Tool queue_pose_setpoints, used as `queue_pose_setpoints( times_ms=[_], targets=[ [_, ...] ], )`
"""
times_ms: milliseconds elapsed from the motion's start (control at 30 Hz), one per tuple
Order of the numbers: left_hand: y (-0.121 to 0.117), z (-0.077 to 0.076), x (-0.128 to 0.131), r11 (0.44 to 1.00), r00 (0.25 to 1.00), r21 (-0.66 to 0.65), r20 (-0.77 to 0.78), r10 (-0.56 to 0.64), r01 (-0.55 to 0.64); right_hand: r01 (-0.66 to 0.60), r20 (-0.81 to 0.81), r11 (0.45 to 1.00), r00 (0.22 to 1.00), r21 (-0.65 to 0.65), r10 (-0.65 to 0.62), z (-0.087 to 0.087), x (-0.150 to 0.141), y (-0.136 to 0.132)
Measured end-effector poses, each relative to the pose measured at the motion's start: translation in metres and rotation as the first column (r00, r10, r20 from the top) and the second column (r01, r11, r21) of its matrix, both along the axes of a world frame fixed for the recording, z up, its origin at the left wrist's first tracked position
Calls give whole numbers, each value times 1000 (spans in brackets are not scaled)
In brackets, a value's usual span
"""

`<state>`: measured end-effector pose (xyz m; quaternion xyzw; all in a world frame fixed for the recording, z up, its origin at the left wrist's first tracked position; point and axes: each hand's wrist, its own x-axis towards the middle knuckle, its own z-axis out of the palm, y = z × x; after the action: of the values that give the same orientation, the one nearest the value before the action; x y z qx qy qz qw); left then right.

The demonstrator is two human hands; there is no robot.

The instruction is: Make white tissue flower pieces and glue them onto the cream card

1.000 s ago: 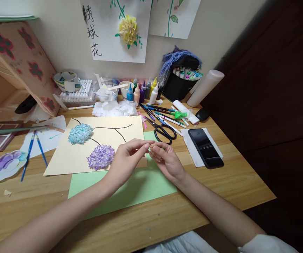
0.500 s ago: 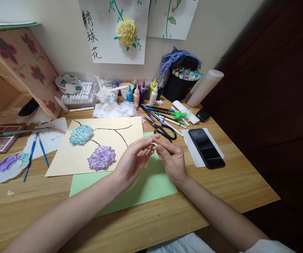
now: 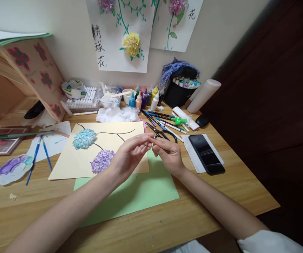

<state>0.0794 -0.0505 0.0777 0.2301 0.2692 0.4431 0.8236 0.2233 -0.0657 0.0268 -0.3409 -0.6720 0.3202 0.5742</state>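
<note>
— Start where?
— At the left hand (image 3: 131, 151) and right hand (image 3: 171, 156), with bent fingers (image 3: 140, 139) meeting above the green sheet (image 3: 140, 193). Can't tell whether pinching anything.
— Nearest thing?
— Purple flower (image 3: 100, 161) on the cream sheet (image 3: 72, 167), now partly behind the left wrist (image 3: 116, 170); fully visible half a second ago.
— Containers?
— Markers (image 3: 186, 83) in the black case (image 3: 176, 94), something white in the clear bowl (image 3: 111, 105), stick (image 3: 120, 94) across the cup (image 3: 127, 100) with contents hard to make out.

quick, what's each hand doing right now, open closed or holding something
Left hand: fingers partly curled, neither flat nor fisted; any hold cannot be told.
Right hand: fingers bent, fingertips close together; whether anything is pinched cannot be told.
</note>
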Motion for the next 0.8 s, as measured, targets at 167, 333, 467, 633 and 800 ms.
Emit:
queue_pose_setpoints(
  times_ms=[167,333,467,633,800],
  targets=[
    [-1,13,-9,990,998,134,62,27,-35,-44,-3,989,999,141,45,16,-12,12],
    [-7,27,-17,968,996,249,88,17,-38,-101,22,956,995,274,99,32,-20,16],
    [-9,31,-19,948,997,315,72,30,-51,-139,19,940,990,312,140,40,-23,17],
    [-6,28,-21,919,999,394,26,26,-34,-153,3,942,987,298,159,40,-24,18],
    [-2,25,-25,854,993,520,-98,73,-11,-147,-3,960,988,237,152,44,-22,14]
  ],
)
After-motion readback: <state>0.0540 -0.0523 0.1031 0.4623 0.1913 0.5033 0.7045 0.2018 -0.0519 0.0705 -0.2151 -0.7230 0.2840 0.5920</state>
